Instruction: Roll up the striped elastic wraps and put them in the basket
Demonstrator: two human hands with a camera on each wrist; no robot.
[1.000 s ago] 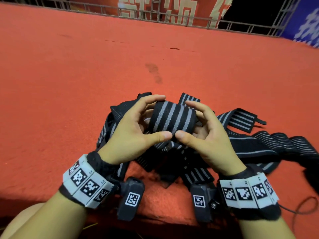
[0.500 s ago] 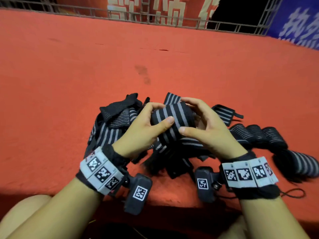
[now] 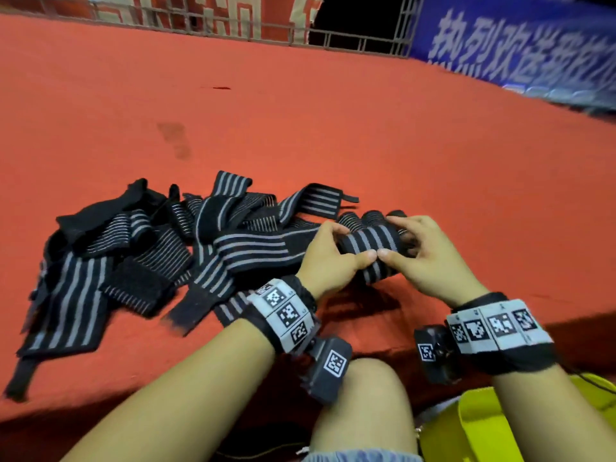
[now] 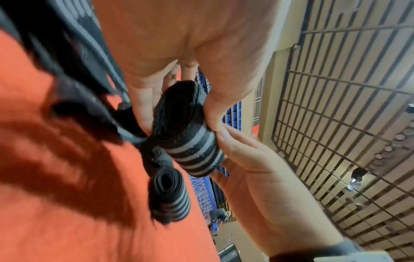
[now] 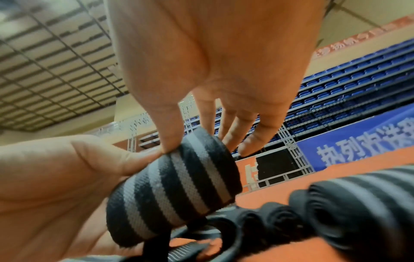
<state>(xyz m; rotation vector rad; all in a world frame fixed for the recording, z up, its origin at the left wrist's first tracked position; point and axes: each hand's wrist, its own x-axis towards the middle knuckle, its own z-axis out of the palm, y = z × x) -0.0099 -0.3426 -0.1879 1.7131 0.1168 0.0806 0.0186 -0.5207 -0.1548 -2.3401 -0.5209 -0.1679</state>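
Observation:
I hold a rolled black wrap with grey stripes [image 3: 368, 253] just above the red carpet, gripped at both ends. My left hand [image 3: 346, 243] pinches its left end between thumb and fingers. At the other end my right hand [image 3: 395, 236] does the same, thumb tips nearly touching. The left wrist view shows the roll [image 4: 186, 136] end-on with a tail hanging under it. In the right wrist view the roll [image 5: 174, 191] sits under my right thumb. Several finished rolls [image 3: 365, 217] lie just behind my hands. Loose striped wraps [image 3: 160, 248] are piled to the left.
Red carpet [image 3: 333, 128] stretches ahead to a metal railing [image 3: 350, 41] and a blue banner [image 3: 520, 51]. A yellow-green container [image 3: 483, 425] shows partly at the lower right beside my knee [image 3: 366, 405]. Whether it is the basket I cannot tell.
Both hands have carried the roll to the right, from over the loose pile to just in front of the finished rolls. The view has swung right, so the pile now lies at the left.

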